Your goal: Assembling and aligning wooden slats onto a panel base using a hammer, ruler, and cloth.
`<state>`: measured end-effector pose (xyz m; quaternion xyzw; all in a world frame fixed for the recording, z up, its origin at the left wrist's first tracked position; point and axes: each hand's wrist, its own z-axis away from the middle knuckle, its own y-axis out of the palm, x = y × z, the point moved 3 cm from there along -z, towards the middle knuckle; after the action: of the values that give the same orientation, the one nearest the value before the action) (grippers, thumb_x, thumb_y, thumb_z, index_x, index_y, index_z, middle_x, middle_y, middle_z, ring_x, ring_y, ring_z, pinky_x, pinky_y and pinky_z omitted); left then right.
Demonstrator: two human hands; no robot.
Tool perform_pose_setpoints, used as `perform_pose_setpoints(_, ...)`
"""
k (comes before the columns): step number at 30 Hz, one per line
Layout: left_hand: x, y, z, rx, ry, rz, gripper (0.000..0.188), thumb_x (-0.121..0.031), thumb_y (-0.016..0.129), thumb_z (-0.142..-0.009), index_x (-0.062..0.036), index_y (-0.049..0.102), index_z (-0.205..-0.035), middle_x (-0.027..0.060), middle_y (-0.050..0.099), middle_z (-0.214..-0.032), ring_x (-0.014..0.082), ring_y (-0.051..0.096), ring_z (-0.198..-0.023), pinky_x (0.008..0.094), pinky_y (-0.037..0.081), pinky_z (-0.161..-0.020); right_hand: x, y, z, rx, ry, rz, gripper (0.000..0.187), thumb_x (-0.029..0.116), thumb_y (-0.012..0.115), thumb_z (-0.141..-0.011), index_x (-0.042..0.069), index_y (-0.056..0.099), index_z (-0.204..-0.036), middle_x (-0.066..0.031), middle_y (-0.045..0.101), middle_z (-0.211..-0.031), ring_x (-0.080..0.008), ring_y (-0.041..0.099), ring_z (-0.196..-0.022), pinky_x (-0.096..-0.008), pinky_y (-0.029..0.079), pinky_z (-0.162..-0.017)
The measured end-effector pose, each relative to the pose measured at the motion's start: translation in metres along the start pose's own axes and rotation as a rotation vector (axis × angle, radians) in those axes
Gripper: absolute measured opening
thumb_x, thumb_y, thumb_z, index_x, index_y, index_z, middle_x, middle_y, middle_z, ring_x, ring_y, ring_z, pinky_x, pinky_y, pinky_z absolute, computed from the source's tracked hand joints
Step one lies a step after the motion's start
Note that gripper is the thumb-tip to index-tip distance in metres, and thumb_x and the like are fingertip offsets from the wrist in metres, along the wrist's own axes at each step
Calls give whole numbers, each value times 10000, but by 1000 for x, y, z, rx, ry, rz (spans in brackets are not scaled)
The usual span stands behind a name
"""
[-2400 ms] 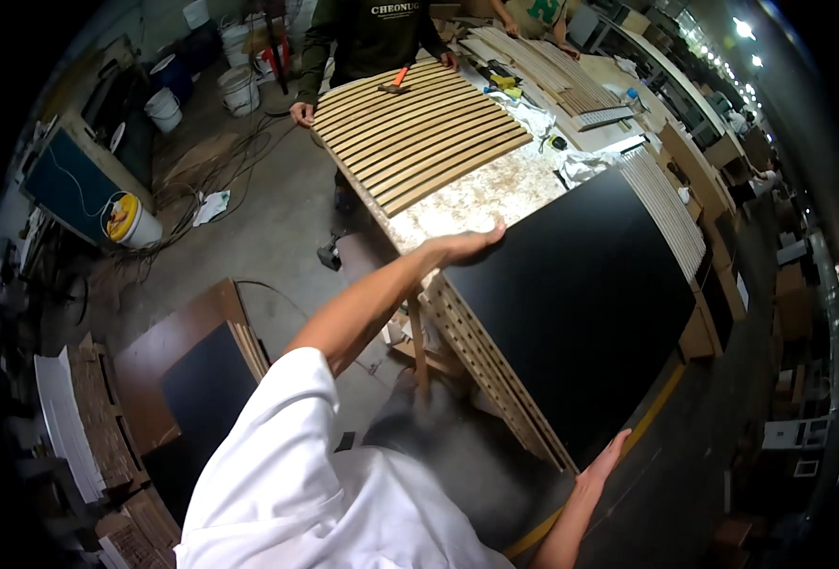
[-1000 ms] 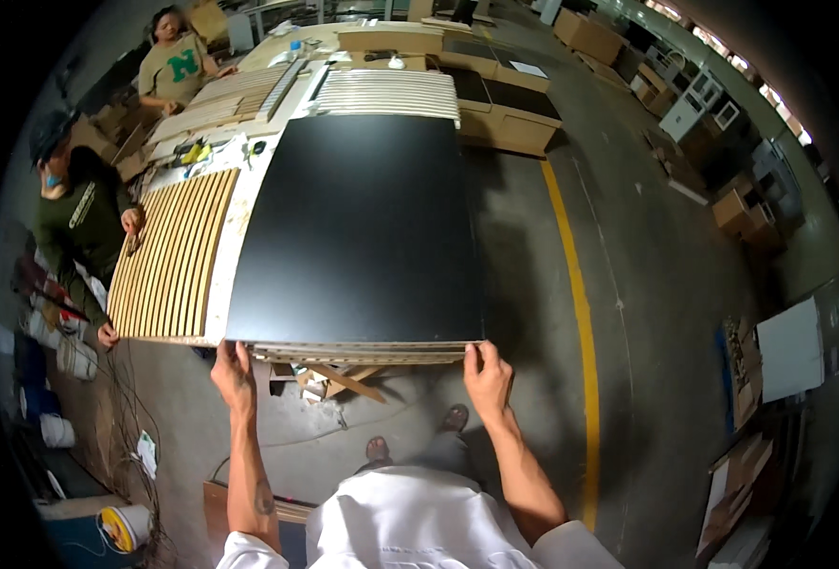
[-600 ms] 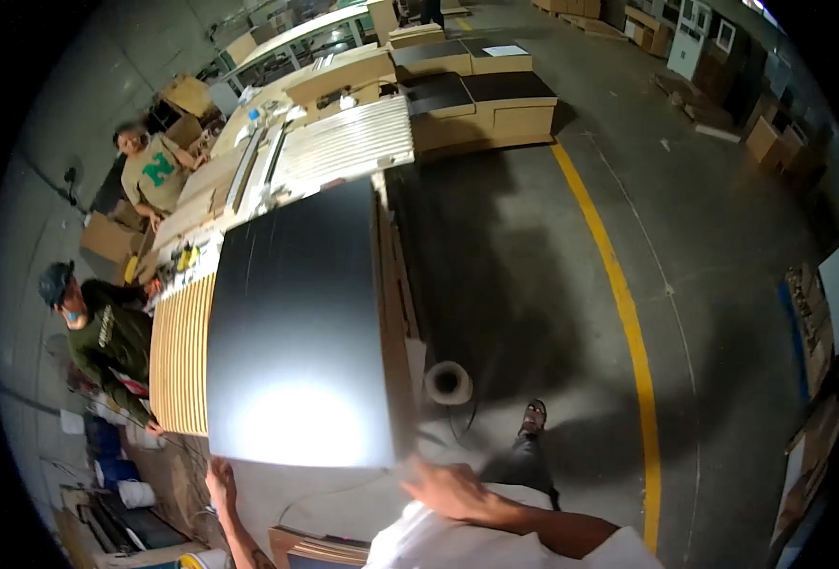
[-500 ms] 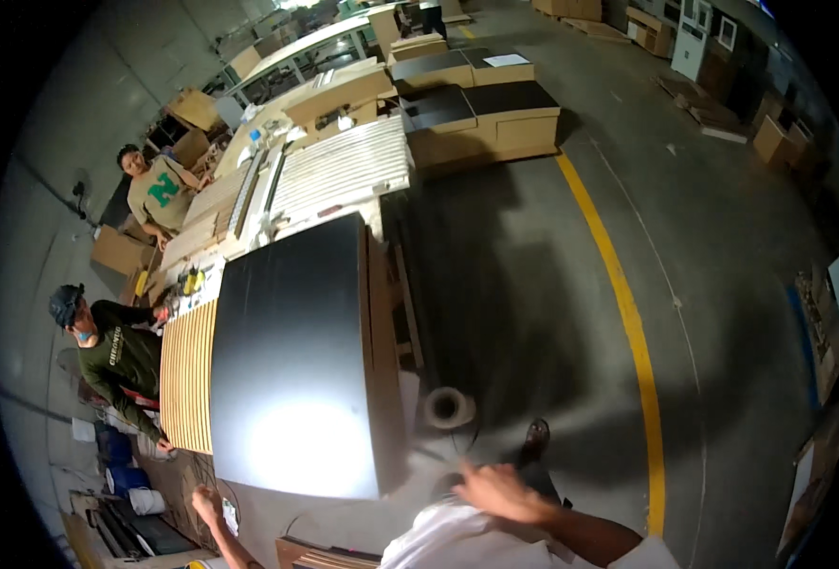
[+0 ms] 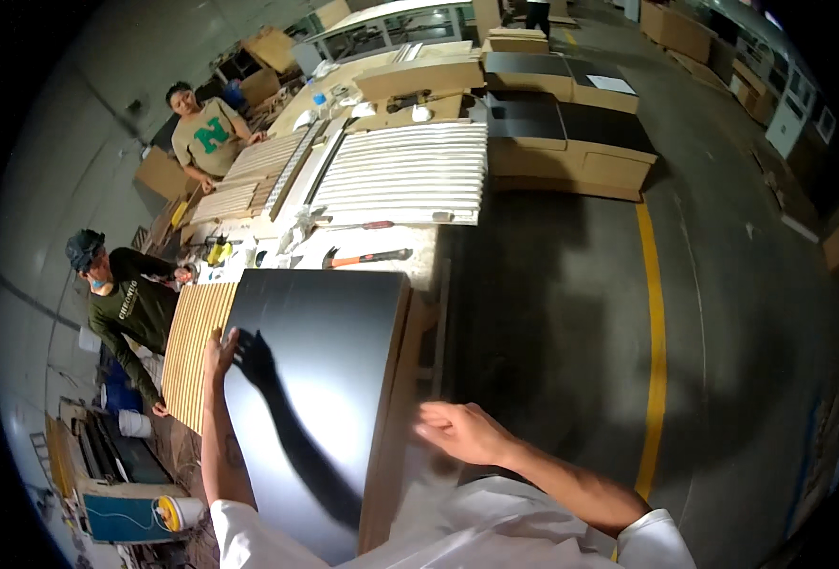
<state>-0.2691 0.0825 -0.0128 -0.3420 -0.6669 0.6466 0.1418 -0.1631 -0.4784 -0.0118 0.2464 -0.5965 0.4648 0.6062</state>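
A large dark, smooth-topped panel or box (image 5: 315, 313) with brown sides lies in front of me. My left hand (image 5: 218, 357) is at its left edge, fingers raised and apart, casting a shadow across the dark top; whether it touches the edge I cannot tell. Beyond that hand lies a slatted, yellow-brown panel (image 5: 195, 346), which a co-worker in a dark green top (image 5: 127, 302) holds by its near corner. My right hand (image 5: 464, 432) hovers off the dark panel's right side, fingers loosely stretched toward it and slightly blurred, with nothing visible in them.
A hammer with an orange handle (image 5: 367, 257) lies on the worktable just past the dark panel. Farther back are white slatted boards (image 5: 405, 171) and another person (image 5: 213, 137). Dark-topped boxes (image 5: 571, 142) stand at the back right. A yellow line (image 5: 655, 351) marks the floor.
My view has moved nearer to the dark panel. My left hand has risen from below its near corner to its left edge. My right hand has come up beside its right side.
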Motion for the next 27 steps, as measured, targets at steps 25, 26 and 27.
perform_pose_setpoints(25,-72,44,-169,324,-396,165,539,-507,598,-923,22,686,-865,-18,526,-682,80,424,-667,261,366,-631,1,-127,-237,384,775,-1084,832,107,570,-956,-5,-37,-1514,-124,56,-1602,-213,29,-1485,-322,106,-1187)
perform_pose_setpoints(26,-70,47,-169,313,-420,154,547,-513,609,-913,26,691,-877,-5,550,-691,85,447,-677,263,382,-643,-2,-128,-237,441,813,-1060,822,111,568,-957,-7,-23,-1515,-126,67,-1601,-215,35,-1485,-320,117,-1184)
perform_pose_setpoints(27,-67,49,-169,322,-424,149,547,-513,609,-913,26,691,-877,-5,550,-691,85,447,-677,263,382,-643,-4,-130,-238,442,823,-1065,822,111,568,-957,-7,-23,-1515,-126,67,-1601,-215,35,-1485,-320,117,-1184)
